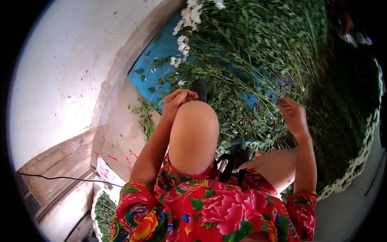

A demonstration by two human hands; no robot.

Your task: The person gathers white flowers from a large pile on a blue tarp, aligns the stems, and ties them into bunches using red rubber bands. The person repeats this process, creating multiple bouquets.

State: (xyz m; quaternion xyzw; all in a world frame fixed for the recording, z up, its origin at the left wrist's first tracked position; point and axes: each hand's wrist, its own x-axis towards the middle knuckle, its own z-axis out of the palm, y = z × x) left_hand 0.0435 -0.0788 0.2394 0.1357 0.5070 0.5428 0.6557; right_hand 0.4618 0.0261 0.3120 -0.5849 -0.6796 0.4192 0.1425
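My left hand is beside my raised bare knee, its fingers curled inward; whether it holds anything small is hidden. Over the leafy pile at the right, my right hand is slightly blurred with bent fingers. Cut stem ends reach close to its fingertips, but I cannot tell whether it grips one. Long green flower stems lie across a blue sheet, their white blooms towards the upper left. Loose leaves and stripped greenery are heaped between my legs, around a dark shoe.
A large mass of green stems edged with white flowers stands at my right. Another bunch is at lower left, near a black cable. A stained white wall rises left; red scraps lie on the floor.
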